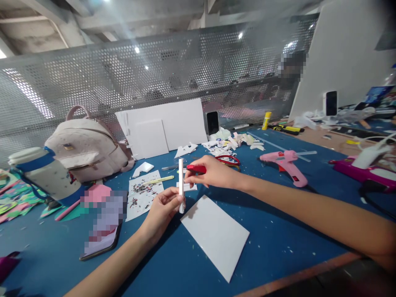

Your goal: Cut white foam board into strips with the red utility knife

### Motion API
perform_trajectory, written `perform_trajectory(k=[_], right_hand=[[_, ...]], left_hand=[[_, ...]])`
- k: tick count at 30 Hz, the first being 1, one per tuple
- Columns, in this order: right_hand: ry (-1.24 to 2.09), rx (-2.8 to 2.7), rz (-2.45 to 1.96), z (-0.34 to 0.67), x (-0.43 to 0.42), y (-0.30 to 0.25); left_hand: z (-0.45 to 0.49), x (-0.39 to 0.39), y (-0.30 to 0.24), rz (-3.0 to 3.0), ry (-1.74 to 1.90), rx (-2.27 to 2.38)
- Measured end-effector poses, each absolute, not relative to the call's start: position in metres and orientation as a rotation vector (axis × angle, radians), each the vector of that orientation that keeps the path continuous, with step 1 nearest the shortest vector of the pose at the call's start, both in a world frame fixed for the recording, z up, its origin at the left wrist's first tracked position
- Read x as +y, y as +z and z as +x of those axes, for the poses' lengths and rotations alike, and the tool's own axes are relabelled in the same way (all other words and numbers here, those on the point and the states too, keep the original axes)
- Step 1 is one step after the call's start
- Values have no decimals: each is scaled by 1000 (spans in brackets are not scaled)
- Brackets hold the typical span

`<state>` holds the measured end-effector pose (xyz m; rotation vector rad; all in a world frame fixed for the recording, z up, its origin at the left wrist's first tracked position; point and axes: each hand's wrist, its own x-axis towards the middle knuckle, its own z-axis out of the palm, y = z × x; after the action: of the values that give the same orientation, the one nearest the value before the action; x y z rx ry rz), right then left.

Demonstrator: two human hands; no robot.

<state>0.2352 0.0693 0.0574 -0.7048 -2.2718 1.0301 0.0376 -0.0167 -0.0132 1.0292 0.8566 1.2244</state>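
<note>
My left hand [167, 206] pinches the lower part of a narrow white foam-board strip [181, 177], held upright above the table. Close to the strip's upper half, my right hand [208, 171] is closed around a small red tool [197, 168] that looks like a utility knife; its tip is hard to make out. Below both hands lies a white rectangular board [216, 237]. Just left of the strip, a sheet of paper [144, 206] carries dark scraps and a pale yellow pen [159, 180]. Red-handled scissors [230, 159] rest behind my right hand.
A pink glue gun [286, 163] lies to the right, near a magenta power strip [361, 170]. At left are a phone [107, 227], a tumbler [43, 175] and a backpack [86, 144]. White boards [182, 123] lean against the mesh partition, beside paper scraps [232, 142].
</note>
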Motion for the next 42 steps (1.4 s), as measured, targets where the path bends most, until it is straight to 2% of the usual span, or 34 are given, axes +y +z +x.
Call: perform_trajectory(k=[5,16,19,23,29,34,36,37,40,42], right_hand=[[1034,-2265,-705,231,60,52],[819,-2310,-542,229,58,47],[583,-2347,-700,235,75,51],[-82,-2394,-1281,260,115,55],[-269,-2282,-1574,292,152,48],[-171,-2326,-1426,281,136,51],[-29,-2356,-1287,272,124,54],[125,-2372,-1177,267,118,56],[857,-2282,-743,257,102,59],[1076,-2233,-611,254,95,59]], left_hand=[[39,-18,-11,1045,1234,895],[38,-17,-14,1115,1232,984],[38,-17,-14,1124,1226,990],[38,-17,-16,1131,1242,983],[39,-18,-17,1131,1253,1013],[40,-20,-15,1184,1301,1048],[41,-21,-13,1253,1300,1085],[41,-21,-12,1290,1293,1107],[42,-21,-10,1365,1257,1170],[42,-21,-10,1390,1241,1194]])
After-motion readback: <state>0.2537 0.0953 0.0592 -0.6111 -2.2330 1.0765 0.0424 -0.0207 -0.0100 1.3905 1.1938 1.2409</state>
